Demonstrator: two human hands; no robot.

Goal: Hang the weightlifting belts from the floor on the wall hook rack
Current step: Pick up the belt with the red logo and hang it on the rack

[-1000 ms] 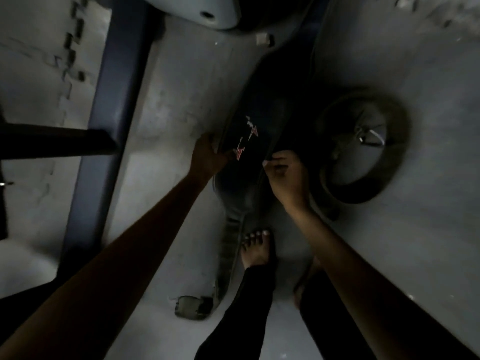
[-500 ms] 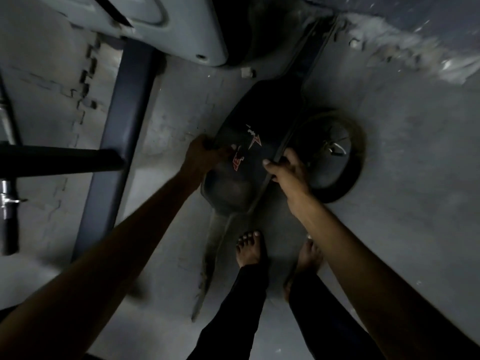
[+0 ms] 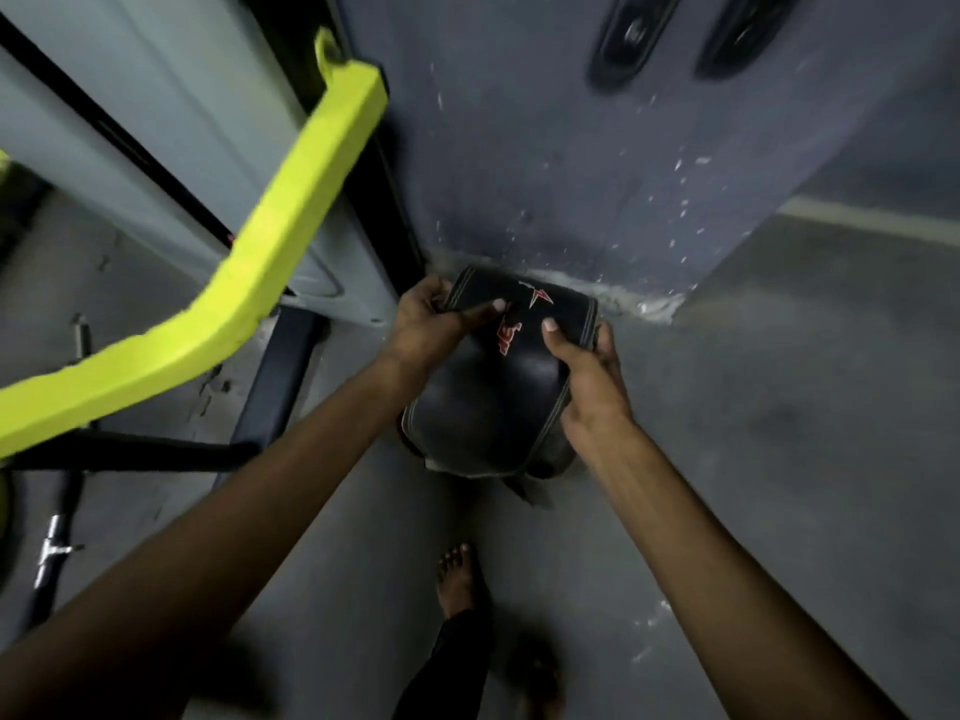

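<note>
A black weightlifting belt (image 3: 493, 402) with pale stitching and a red-and-white logo is lifted off the floor in front of me. My left hand (image 3: 434, 322) grips its left edge near the top, thumb laid across the face. My right hand (image 3: 584, 374) grips the right edge, thumb on the front. The belt's lower end curls under, with a strap tip hanging at the bottom. Two dark shapes (image 3: 631, 36) hang high on the blue-grey wall (image 3: 571, 163), too blurred to identify.
A bright yellow machine bar (image 3: 270, 241) slants across the left, with a grey machine panel (image 3: 156, 148) behind it. A dark frame beam (image 3: 275, 376) and a chrome-ended bar (image 3: 54, 553) lie on the floor at left. My bare feet (image 3: 460, 579) stand below the belt.
The belt has come up off the floor, held by both hands at its edges. My view has tilted up from the floor toward the wall. The round weight plate is out of sight.
</note>
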